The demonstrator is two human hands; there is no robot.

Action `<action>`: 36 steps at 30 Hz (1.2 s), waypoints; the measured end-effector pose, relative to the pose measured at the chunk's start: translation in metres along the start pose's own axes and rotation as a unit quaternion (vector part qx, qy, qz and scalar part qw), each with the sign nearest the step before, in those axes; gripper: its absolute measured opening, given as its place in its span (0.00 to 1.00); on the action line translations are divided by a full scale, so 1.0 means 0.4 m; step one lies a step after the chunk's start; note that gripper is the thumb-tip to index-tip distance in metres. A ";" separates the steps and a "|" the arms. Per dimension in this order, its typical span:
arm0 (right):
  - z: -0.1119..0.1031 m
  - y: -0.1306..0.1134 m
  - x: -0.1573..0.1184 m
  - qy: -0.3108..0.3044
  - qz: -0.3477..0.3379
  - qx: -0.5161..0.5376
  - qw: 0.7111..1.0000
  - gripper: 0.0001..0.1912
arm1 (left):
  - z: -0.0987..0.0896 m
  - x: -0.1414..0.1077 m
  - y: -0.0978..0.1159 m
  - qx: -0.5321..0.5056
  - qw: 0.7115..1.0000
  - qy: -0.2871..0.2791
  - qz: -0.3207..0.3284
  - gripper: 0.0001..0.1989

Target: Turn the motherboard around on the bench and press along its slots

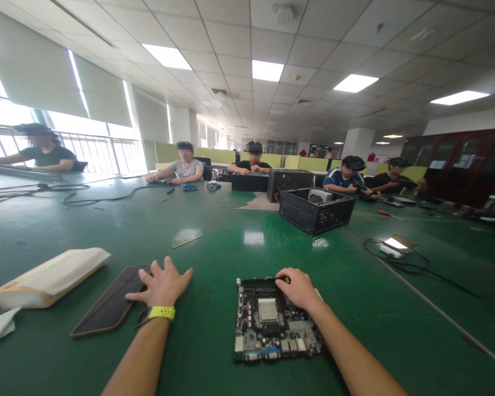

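A computer motherboard (278, 331) lies flat on the green tabletop in front of me, a square silver processor (268, 310) in its socket and its ports facing me. Over its far right edge, my right hand (297, 287) is closed, fingers curled and thumb bent against the board; the fingertips are partly hidden. To the left, my left hand (165, 283) is spread wide, palm down, holding nothing. Under and beside its thumb-side and finger edges lies a dark flat panel (107, 305) with a brown rim. A yellow-green watch strap (162, 313) circles my left wrist.
A paper-wrapped pack (53, 275) lies at far left. Beyond the motherboard stands an open black computer case (309, 214). A thin stick (187, 241), a lit device (396, 243) with black cables and an orange screwdriver (390, 214) lie about. Several people sit around the table.
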State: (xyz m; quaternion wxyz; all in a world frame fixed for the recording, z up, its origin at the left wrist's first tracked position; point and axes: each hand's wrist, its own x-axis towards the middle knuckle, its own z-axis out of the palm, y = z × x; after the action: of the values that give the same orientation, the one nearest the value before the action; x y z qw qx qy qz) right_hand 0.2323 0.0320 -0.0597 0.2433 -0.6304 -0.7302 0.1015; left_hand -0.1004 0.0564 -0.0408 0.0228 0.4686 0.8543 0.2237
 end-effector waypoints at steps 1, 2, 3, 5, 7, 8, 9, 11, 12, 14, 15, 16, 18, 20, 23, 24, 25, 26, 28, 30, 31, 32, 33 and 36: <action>0.000 0.000 0.000 0.000 0.000 -0.001 1.000 0.11 | 0.002 0.000 0.000 -0.002 1.000 0.003 0.003 0.37; 0.000 0.000 0.000 0.000 0.000 -0.001 1.000 0.11 | 0.004 0.000 -0.001 -0.003 1.000 0.006 0.007 0.37; 0.001 0.000 0.000 -0.001 0.000 -0.002 1.000 0.11 | 0.006 0.000 -0.002 -0.005 1.000 0.010 0.010 0.37; 0.002 0.001 0.001 -0.002 0.000 -0.004 1.000 0.10 | 0.009 0.000 -0.003 -0.008 1.000 0.014 0.014 0.37; 0.002 0.002 0.002 -0.002 0.001 -0.005 1.000 0.10 | 0.009 0.000 -0.003 -0.009 1.000 0.013 0.014 0.37; 0.003 0.002 0.002 -0.002 0.001 -0.005 1.000 0.10 | 0.009 -0.001 -0.003 -0.010 1.000 0.011 0.014 0.37; 0.003 0.003 0.002 -0.002 0.002 -0.005 1.000 0.10 | 0.007 -0.001 -0.003 -0.010 1.000 0.008 0.014 0.37; 0.003 0.003 0.002 -0.001 0.002 -0.005 1.000 0.10 | 0.004 -0.002 0.000 -0.006 1.000 0.000 0.013 0.37; 0.003 0.003 0.002 -0.001 0.002 -0.005 1.000 0.10 | 0.002 -0.003 0.001 -0.004 1.000 -0.004 0.012 0.37; 0.003 0.003 0.002 0.000 0.002 -0.003 1.000 0.10 | -0.001 -0.004 0.003 0.003 1.000 -0.010 0.009 0.37; 0.003 0.003 0.002 0.001 0.001 -0.002 1.000 0.10 | -0.002 -0.004 0.004 0.006 1.000 -0.013 0.008 0.37; 0.003 0.003 0.002 0.002 0.001 -0.001 1.000 0.10 | -0.002 -0.004 0.005 0.009 1.000 -0.015 0.006 0.37; 0.003 0.003 0.002 0.003 0.002 0.000 1.000 0.10 | -0.003 -0.004 0.006 0.012 1.000 -0.018 0.004 0.37; 0.003 0.003 0.002 0.003 0.002 0.000 1.000 0.10 | -0.001 -0.004 0.005 0.012 1.000 -0.020 0.004 0.37; 0.003 0.002 0.001 0.002 0.001 0.001 1.000 0.10 | 0.001 -0.002 0.003 0.013 1.000 -0.016 0.005 0.37; 0.003 0.002 0.000 0.002 0.000 0.001 1.000 0.10 | 0.002 -0.002 0.002 0.015 1.000 -0.014 0.004 0.37; 0.002 0.002 0.000 0.003 0.000 0.001 1.000 0.10 | 0.003 -0.002 0.003 0.016 1.000 -0.012 0.004 0.37; 0.003 0.002 -0.001 0.003 0.000 0.001 1.000 0.10 | 0.004 -0.003 0.004 0.018 1.000 -0.011 0.005 0.37; 0.003 0.002 -0.001 0.004 -0.001 0.002 1.000 0.10 | 0.004 -0.005 0.007 0.021 1.000 -0.014 0.010 0.37; 0.004 0.003 0.000 0.003 -0.001 0.001 1.000 0.10 | 0.003 -0.009 0.011 0.022 0.999 -0.019 0.014 0.37; 0.004 0.003 0.000 0.003 -0.001 0.001 1.000 0.10 | 0.003 -0.010 0.012 0.022 0.999 -0.021 0.014 0.37; 0.004 0.004 0.001 0.001 -0.002 0.001 1.000 0.11 | 0.002 -0.011 0.012 0.022 0.999 -0.021 0.013 0.37; 0.005 0.004 0.002 0.001 -0.002 0.001 1.000 0.11 | 0.001 -0.011 0.012 0.022 1.000 -0.020 0.011 0.36; 0.005 0.005 0.003 0.002 -0.003 0.003 1.000 0.11 | -0.003 -0.011 0.010 0.020 1.000 -0.020 0.010 0.36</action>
State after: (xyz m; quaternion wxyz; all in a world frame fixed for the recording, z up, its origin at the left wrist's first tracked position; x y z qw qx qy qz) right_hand 0.2330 0.0339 -0.0621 0.2467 -0.6277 -0.7313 0.1014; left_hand -0.0949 0.0544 -0.0388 0.0280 0.4820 0.8531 0.1979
